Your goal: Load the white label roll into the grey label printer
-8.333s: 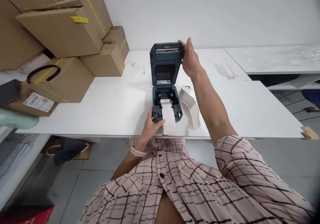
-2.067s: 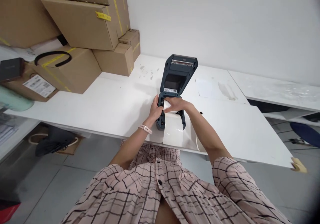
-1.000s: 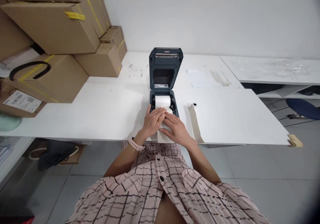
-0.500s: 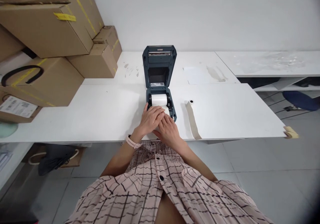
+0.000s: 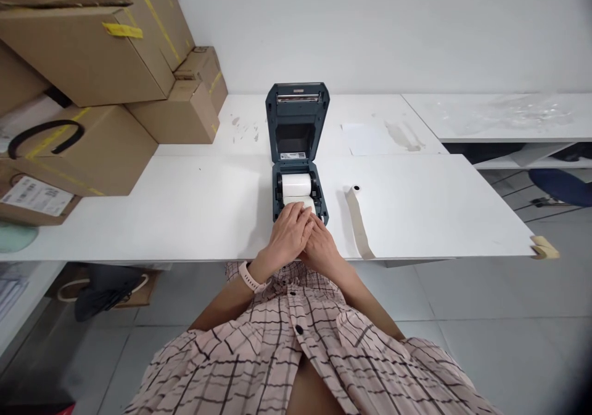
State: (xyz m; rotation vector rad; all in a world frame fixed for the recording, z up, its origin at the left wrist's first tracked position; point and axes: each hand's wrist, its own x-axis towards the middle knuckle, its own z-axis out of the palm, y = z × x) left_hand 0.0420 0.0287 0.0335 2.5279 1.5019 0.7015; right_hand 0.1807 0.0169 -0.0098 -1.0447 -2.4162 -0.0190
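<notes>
A dark label printer (image 5: 276, 187) stands on the table with its lid (image 5: 296, 122) raised. Inside it sits a white label roll (image 5: 296, 185), its label paper (image 5: 300, 201) running toward the front. My left hand (image 5: 289, 233) lies over the printer's front part and that paper, fingers stretched out and close together. Beside and partly beneath it, my right hand (image 5: 321, 245) rests at the printer's front right. The left hand covers the right fingertips, so their grip is hidden. The paper's front end is hidden too.
To the right, a small roll with an unwound strip (image 5: 358, 224) reaches the edge of the white table (image 5: 430, 211). Cardboard boxes (image 5: 92, 51) are stacked at the left. A thin sheet (image 5: 358, 139) lies behind, and clear plastic (image 5: 518, 116) lies on the far right surface.
My left hand has shifted slightly right and toward me, now overlapping my right hand more. More of the label paper shows behind the fingers. The view has moved slightly.
</notes>
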